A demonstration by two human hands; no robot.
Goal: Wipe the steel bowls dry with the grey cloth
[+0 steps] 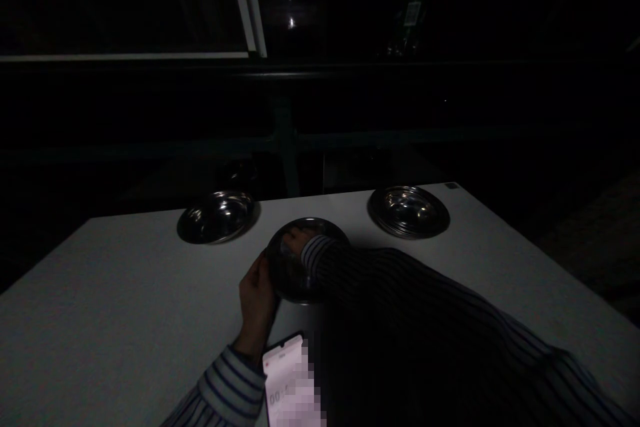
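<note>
A round, shallow metal plate [293,287] sits at the middle of the white table, dim in the low light. My left hand [257,293] grips its left rim, thumb and fingers closed on the edge. Inside the plate, near its upper left, is my right hand [297,239], fingers curled down against the surface. Something faint and pale shows under those fingers, too dark to make out. My right sleeve covers the plate's right side.
A shiny metal plate [217,217] lies at the table's back left, and a stack of similar plates [409,213] at the back right. A lit phone [287,380] showing a timer lies near me on the white table [125,307]. Beyond stands a bottle [413,13].
</note>
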